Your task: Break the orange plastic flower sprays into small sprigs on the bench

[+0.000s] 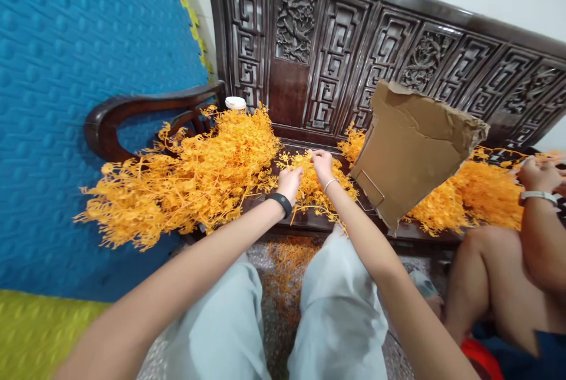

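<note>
My left hand (290, 182), with a black band on its wrist, is closed in a pinch over a small pile of orange plastic sprigs (316, 191) on the dark wooden bench seat. Just right of it and slightly farther away, my right hand (322, 167), wearing a thin bracelet, also has its fingertips pinched together among the orange strands. Fine orange bits show at the fingers of both hands, though the exact pieces are too small to make out. To the left lies a large heap of orange plastic sprigs (186, 174), spilling past the seat's edge.
A cardboard sheet (415, 138) stands tilted on the bench, right of my hands. Beyond it lie more orange sprigs (481, 191) beside another person's hand (539, 174). A white-lidded tub (236, 103) stands behind the left heap. Orange scraps (287, 274) litter the floor.
</note>
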{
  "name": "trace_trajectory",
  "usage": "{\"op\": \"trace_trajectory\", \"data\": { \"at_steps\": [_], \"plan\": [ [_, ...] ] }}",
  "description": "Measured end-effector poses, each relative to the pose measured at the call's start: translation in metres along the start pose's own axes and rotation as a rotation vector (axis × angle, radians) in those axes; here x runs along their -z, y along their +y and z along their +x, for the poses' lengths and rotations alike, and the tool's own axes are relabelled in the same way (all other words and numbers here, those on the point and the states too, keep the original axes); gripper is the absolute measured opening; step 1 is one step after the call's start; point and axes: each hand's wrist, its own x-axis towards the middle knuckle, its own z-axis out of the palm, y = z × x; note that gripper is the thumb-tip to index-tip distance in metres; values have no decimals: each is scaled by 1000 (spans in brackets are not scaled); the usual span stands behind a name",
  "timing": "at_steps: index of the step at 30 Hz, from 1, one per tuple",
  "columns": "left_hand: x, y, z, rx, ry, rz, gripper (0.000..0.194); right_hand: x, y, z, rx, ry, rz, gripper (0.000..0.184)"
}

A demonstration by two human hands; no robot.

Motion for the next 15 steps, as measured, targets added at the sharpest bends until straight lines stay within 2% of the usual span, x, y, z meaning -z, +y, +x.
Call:
{"op": "trace_trajectory", "data": {
  "at_steps": [12, 15],
  "plan": [
    [-6, 7, 4, 27, 46, -62, 23, -19, 8, 18, -29, 38, -34, 37],
    [-4, 8, -5, 43, 33, -50, 26, -14, 17, 32, 11, 30, -13, 40]
  ]
}}
